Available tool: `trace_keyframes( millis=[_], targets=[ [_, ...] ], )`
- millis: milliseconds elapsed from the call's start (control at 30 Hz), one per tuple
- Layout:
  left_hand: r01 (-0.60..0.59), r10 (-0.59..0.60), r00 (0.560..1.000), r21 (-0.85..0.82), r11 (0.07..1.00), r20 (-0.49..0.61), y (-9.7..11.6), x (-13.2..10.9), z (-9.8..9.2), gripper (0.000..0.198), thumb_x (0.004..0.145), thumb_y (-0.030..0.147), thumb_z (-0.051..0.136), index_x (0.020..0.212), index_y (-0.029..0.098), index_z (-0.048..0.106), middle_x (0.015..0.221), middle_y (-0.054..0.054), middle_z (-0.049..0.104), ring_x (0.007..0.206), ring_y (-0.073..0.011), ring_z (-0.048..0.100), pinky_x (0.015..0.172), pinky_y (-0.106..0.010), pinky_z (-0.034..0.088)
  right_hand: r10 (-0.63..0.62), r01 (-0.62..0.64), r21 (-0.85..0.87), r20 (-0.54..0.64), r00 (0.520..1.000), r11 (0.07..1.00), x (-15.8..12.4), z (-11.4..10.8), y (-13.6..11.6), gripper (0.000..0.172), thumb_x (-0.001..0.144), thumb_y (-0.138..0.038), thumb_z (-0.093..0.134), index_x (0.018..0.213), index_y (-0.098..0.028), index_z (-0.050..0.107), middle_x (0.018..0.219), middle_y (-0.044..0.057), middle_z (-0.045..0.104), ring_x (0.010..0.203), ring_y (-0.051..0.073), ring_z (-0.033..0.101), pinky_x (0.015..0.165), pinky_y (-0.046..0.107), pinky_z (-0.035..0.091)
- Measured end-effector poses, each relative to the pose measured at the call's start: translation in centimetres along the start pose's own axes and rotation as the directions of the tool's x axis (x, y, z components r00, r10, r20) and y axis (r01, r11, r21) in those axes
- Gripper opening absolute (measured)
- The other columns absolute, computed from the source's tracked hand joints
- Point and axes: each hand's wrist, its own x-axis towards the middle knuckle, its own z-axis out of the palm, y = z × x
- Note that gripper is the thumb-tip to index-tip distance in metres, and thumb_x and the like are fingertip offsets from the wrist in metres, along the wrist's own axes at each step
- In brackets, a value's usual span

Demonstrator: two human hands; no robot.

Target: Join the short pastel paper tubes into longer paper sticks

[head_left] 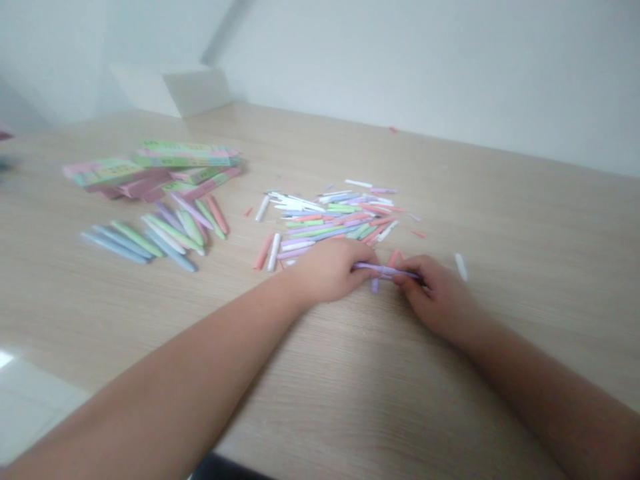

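Note:
A slim purple pen barrel [385,270] is held level just above the table, between my two hands. My left hand [340,267] pinches its left end, and my right hand [430,290] grips the right end with thumb and fingers. Blur hides whether it is one piece or two. Below it lies a short purple piece [375,286], with an orange piece [395,258] behind. Past my left hand spreads a pile of loose pen parts [340,217] in white, purple, green, orange and blue.
Left of the pile lie several pastel pens [170,233], and behind them stacked green and pink boxes [185,157]. A white folded card or box [195,90] stands near the wall. One white piece [461,267] lies beyond my right hand on the wooden table [525,220].

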Motion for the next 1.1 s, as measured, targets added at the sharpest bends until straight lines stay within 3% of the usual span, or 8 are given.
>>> trace_keyframes(
  millis=[200, 367, 467, 600, 833, 900, 1000, 1100],
  targets=[
    [-0.016, 0.016, 1.0, 0.022, 1.0, 0.005, 0.0, 0.0, 0.0, 0.029, 0.099, 0.037, 0.051, 0.101, 0.023, 0.075, 0.1, -0.004, 0.074, 0.095, -0.0213, 0.066, 0.08, -0.032, 0.045, 0.074, -0.076, 0.022, 0.058, 0.996, 0.997, 0.4, -0.3, -0.8, 0.031, 0.103, -0.038, 0.044, 0.083, -0.024, 0.062, 0.063, 0.0, 0.065, 0.058, 0.018, 0.06, 0.058, 0.031, 0.043],
    [0.026, -0.026, 1.0, -0.002, 1.0, -0.005, -0.6, 0.2, -0.1, 0.028, 0.097, 0.039, 0.053, 0.102, 0.023, 0.076, 0.095, -0.004, 0.075, 0.089, -0.0207, 0.066, 0.076, -0.031, 0.044, 0.033, -0.033, 0.047, -0.003, 0.999, 0.998, 0.3, -0.2, -0.7, 0.022, 0.098, -0.042, 0.055, 0.104, -0.023, 0.065, 0.085, 0.004, 0.073, 0.071, 0.02, 0.066, 0.061, 0.031, 0.048],
    [0.045, -0.045, 0.999, -0.022, 0.999, 0.006, -0.9, 0.3, -0.1, 0.028, 0.097, 0.04, 0.054, 0.103, 0.024, 0.076, 0.096, -0.003, 0.076, 0.09, -0.0204, 0.066, 0.076, -0.031, 0.045, -0.002, 0.001, -0.047, -0.013, 1.0, 0.999, 0.1, -0.4, -0.4, 0.021, 0.097, -0.037, 0.057, 0.109, -0.023, 0.066, 0.09, 0.006, 0.073, 0.073, 0.021, 0.066, 0.062, 0.031, 0.047],
    [0.026, -0.026, 0.999, -0.024, 0.999, 0.02, -0.8, 0.3, -0.1, 0.026, 0.097, 0.037, 0.054, 0.103, 0.024, 0.076, 0.095, -0.003, 0.075, 0.089, -0.0198, 0.066, 0.076, -0.03, 0.044, -0.004, 0.005, -0.152, 0.005, 1.0, 0.988, 0.2, -0.8, -0.5, 0.024, 0.099, -0.036, 0.05, 0.102, -0.022, 0.069, 0.081, 0.006, 0.072, 0.071, 0.022, 0.066, 0.061, 0.032, 0.044],
    [-0.006, 0.006, 1.0, -0.013, 1.0, 0.011, -0.2, 0.2, 0.0, 0.025, 0.098, 0.036, 0.053, 0.1, 0.022, 0.074, 0.101, -0.005, 0.075, 0.094, -0.0211, 0.066, 0.08, -0.031, 0.045, 0.179, -0.186, 0.06, 0.104, 0.978, 0.981, 0.9, -1.0, -0.8, 0.052, 0.105, -0.048, 0.034, 0.067, -0.024, 0.059, 0.054, 0.0, 0.062, 0.051, 0.017, 0.058, 0.054, 0.03, 0.042],
    [0.012, -0.012, 1.0, -0.009, 1.0, -0.006, -0.2, 0.2, 0.0, 0.025, 0.097, 0.037, 0.053, 0.1, 0.022, 0.074, 0.099, -0.004, 0.075, 0.092, -0.0212, 0.066, 0.078, -0.031, 0.044, 0.198, -0.206, 0.103, 0.081, 0.977, 0.973, 0.9, -0.8, -0.7, 0.047, 0.103, -0.052, 0.04, 0.073, -0.024, 0.063, 0.057, 0.0, 0.064, 0.052, 0.018, 0.059, 0.053, 0.03, 0.043],
    [0.044, -0.044, 0.999, -0.005, 0.999, -0.016, -0.4, 0.3, -0.1, 0.025, 0.097, 0.037, 0.054, 0.098, 0.022, 0.074, 0.093, -0.003, 0.075, 0.087, -0.0206, 0.065, 0.072, -0.031, 0.043, 0.145, -0.136, 0.183, -0.037, 0.989, 0.974, 0.5, -0.3, -0.4, 0.028, 0.095, -0.05, 0.059, 0.103, -0.024, 0.066, 0.083, 0.004, 0.074, 0.068, 0.02, 0.068, 0.058, 0.031, 0.05],
    [0.059, -0.06, 0.998, -0.026, 0.998, -0.016, -0.7, 0.3, -0.2, 0.025, 0.096, 0.036, 0.054, 0.099, 0.022, 0.075, 0.091, -0.003, 0.074, 0.084, -0.0199, 0.065, 0.071, -0.03, 0.042, 0.101, -0.086, 0.188, -0.075, 0.992, 0.978, -0.1, -0.4, 0.1, 0.026, 0.094, -0.041, 0.063, 0.115, -0.025, 0.063, 0.093, 0.006, 0.076, 0.076, 0.022, 0.071, 0.062, 0.032, 0.053]
  ],
)
